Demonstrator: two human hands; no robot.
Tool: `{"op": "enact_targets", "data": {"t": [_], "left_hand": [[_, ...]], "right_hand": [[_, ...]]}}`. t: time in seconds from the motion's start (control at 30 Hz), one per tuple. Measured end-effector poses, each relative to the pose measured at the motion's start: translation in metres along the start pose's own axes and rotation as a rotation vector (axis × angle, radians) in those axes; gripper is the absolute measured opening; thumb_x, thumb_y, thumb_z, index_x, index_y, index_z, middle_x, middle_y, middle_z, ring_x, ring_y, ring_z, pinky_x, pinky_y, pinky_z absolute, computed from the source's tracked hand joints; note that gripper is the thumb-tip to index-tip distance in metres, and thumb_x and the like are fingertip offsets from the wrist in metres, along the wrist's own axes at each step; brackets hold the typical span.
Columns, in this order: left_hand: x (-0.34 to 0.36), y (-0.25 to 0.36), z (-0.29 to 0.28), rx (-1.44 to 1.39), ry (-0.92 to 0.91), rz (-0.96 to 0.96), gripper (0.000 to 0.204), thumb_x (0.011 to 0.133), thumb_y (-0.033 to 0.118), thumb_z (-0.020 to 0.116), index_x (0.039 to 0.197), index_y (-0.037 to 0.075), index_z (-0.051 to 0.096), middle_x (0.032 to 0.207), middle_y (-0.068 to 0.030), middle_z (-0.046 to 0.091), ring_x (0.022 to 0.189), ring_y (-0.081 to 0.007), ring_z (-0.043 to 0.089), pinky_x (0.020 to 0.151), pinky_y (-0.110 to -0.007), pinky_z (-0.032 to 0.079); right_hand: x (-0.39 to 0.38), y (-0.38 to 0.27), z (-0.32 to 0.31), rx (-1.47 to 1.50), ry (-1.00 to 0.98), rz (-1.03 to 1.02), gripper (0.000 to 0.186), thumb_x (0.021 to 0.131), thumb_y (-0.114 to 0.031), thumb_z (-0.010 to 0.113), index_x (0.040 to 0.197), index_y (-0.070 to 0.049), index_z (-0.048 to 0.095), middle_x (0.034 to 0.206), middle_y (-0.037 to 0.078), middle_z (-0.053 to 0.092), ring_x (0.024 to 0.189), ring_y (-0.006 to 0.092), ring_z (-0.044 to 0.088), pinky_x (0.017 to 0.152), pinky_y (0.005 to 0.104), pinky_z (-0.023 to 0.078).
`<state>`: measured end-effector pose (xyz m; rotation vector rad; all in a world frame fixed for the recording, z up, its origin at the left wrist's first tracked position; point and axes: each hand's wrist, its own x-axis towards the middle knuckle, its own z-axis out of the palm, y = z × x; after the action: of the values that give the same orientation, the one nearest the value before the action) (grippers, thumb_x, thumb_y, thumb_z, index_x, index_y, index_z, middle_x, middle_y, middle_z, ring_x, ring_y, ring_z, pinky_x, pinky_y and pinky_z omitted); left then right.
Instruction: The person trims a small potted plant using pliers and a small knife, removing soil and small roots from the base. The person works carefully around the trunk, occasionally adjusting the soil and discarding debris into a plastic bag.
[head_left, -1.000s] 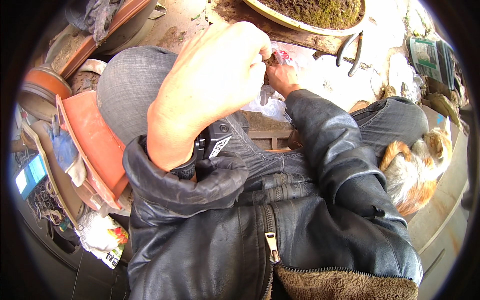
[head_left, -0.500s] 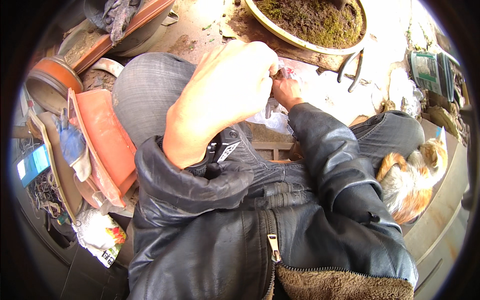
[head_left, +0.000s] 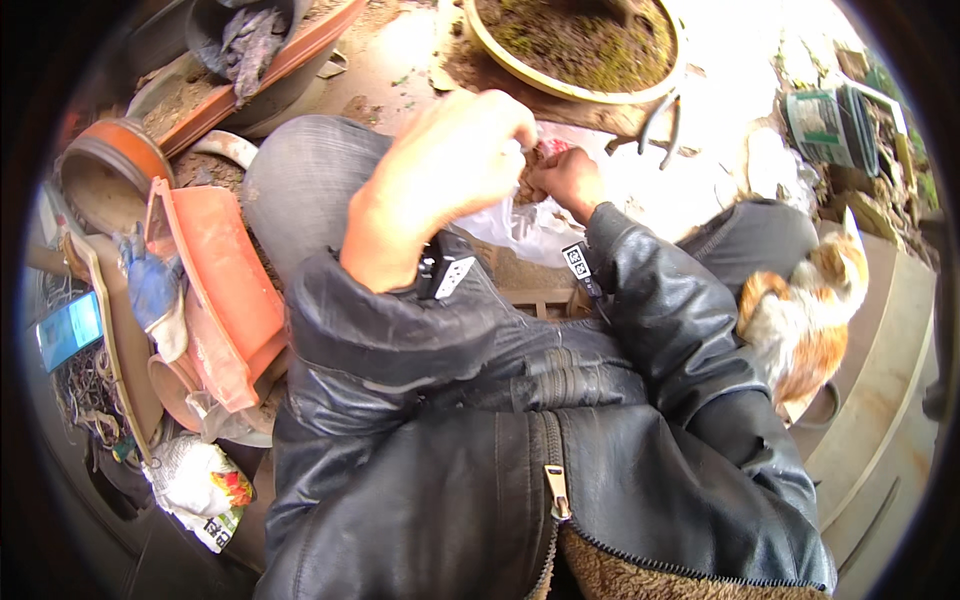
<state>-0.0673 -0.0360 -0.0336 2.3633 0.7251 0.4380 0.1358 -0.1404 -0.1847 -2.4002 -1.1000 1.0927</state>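
Thin, whitish see-through plastic bag (head_left: 540,232) w/ brown crumbly stuff (head_left: 527,192), both hands on or nr it.
Bag's btwn the grey denim knees (head_left: 308,180), nr the round, cream-rimmed, mossy pot (head_left: 570,96); bare right hand (head_left: 572,182) has fingers drawn narrow at the crumbs, bare left hand (head_left: 445,155) curled beside. Glare: can't tell what either's pinching. Might spill, imo, if the black leather right sleeve (head_left: 665,290) snags slack film or the orange-and-white furry cat (head_left: 805,330) nudges that arm.

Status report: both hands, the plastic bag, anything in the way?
Left hand curled, right hand beside it, both at plastic bag; grips unclear. Bag crumpled, brown matter showing. Mossy pot just beyond; cat by right knee, apart from hands.
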Motion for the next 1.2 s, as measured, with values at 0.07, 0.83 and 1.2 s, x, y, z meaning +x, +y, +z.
{"op": "enact_targets", "data": {"t": [0.07,0.83,1.2], "left_hand": [[0.000,0.003,-0.002,0.002,-0.032,-0.035,0.028,0.087,0.019,0.071,0.111,0.008,0.079,0.098,-0.0171,0.076,0.092,-0.0358,0.074,0.086,-0.045,0.058],[0.020,0.042,-0.004,-0.848,-0.087,-0.178,0.026,0.102,0.006,0.074,0.125,-0.004,0.074,0.100,-0.0023,0.075,0.084,-0.0068,0.066,0.077,-0.023,0.055],[0.024,0.038,0.002,-0.701,0.060,-0.216,0.022,0.102,0.008,0.073,0.120,-0.005,0.075,0.093,-0.0046,0.077,0.081,-0.0076,0.069,0.075,-0.025,0.057]], "right_hand": [[-0.026,-0.011,-0.029,0.407,-0.160,0.124,0.020,0.081,-0.022,0.084,0.087,-0.003,0.082,0.075,0.009,0.078,0.058,0.0173,0.066,0.057,0.0343,0.052],[-0.124,-0.062,-0.130,1.326,-0.014,-0.211,0.016,0.100,-0.016,0.080,0.109,-0.004,0.075,0.077,0.001,0.070,0.057,0.0037,0.056,0.050,0.0191,0.037],[-0.057,-0.077,-0.152,0.883,0.394,-0.361,0.014,0.097,-0.012,0.078,0.096,0.001,0.080,0.074,0.003,0.074,0.062,0.0067,0.064,0.058,0.0223,0.049]]}}
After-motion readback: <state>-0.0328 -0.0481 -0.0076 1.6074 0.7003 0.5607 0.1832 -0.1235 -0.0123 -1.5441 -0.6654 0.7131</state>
